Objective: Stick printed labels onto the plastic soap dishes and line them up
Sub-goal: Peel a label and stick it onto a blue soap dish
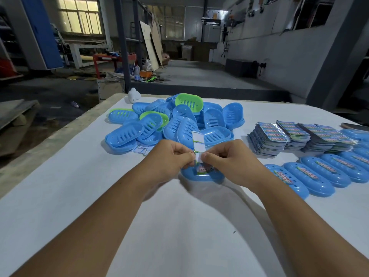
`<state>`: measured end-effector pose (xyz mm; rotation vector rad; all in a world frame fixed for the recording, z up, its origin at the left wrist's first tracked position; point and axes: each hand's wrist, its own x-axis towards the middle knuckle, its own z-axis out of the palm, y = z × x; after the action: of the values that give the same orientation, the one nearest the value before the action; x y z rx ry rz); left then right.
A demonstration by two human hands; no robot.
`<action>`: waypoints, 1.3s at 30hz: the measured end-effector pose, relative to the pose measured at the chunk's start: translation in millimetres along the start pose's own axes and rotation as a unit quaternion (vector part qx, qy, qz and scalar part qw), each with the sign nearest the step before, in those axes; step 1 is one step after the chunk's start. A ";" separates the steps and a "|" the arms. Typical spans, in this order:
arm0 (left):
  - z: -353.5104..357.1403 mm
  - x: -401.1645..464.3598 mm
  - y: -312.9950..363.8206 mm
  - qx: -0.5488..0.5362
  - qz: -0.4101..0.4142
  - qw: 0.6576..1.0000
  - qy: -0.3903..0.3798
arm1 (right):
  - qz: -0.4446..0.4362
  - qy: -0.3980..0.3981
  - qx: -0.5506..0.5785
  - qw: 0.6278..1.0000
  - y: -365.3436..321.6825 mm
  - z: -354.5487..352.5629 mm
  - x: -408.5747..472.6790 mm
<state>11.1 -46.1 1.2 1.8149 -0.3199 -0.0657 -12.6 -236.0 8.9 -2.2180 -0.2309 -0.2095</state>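
A blue soap dish lies upside down on the white table, just under my hands. My left hand and my right hand both pinch a label strip above it; the strip's white backing stands up between my thumbs, and its printed end touches the dish. A heap of blue and green soap dishes sits behind. To the right, a row of labelled blue dishes lies side by side.
Stacks of printed label sheets stand at the right, behind the row. A small white object sits at the table's far edge. The white table ends at the left over a dark workshop floor.
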 end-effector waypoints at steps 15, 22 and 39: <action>-24.8 7.7 -7.3 0.485 -0.059 0.860 0.148 | 0.040 0.080 -0.178 0.980 14.4 -9.2 5.3; -41.7 0.6 -9.4 0.592 -0.081 0.786 0.160 | 0.043 0.101 -0.125 0.986 7.7 -4.1 3.3; 18.6 -4.6 1.9 0.017 -0.020 0.999 0.025 | -0.013 0.093 -0.050 0.994 6.5 4.2 4.3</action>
<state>2.4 -62.9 -2.6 1.8547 -0.2505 -0.0426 -6.6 -236.1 2.4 -2.2775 -0.1490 -0.4478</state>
